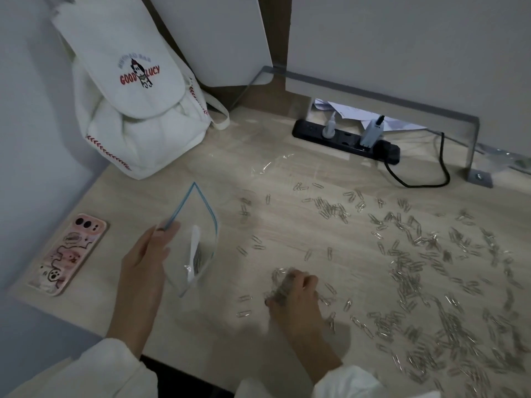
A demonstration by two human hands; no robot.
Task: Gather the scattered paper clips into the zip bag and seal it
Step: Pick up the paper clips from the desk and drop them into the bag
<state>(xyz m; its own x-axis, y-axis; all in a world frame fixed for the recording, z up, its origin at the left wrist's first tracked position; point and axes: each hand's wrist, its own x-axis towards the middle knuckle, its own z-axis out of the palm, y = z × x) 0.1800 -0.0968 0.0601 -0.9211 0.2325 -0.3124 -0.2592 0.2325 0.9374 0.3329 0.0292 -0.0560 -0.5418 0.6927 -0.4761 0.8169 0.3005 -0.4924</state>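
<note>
A clear zip bag with a blue zip strip is held up off the desk, its mouth open. My left hand pinches the bag's near rim at the blue strip. A few clips lie in the bag's bottom. Silver paper clips are scattered across the right half of the wooden desk, thickest at the lower right. My right hand sits right of the bag, low over the desk, fingers curled around a bunch of paper clips; it is blurred.
A phone in a pink case lies at the desk's left edge. A white backpack leans in the back left corner. A black power strip with plugs and a cable sits at the back. Clear plastic wrap lies mid-desk.
</note>
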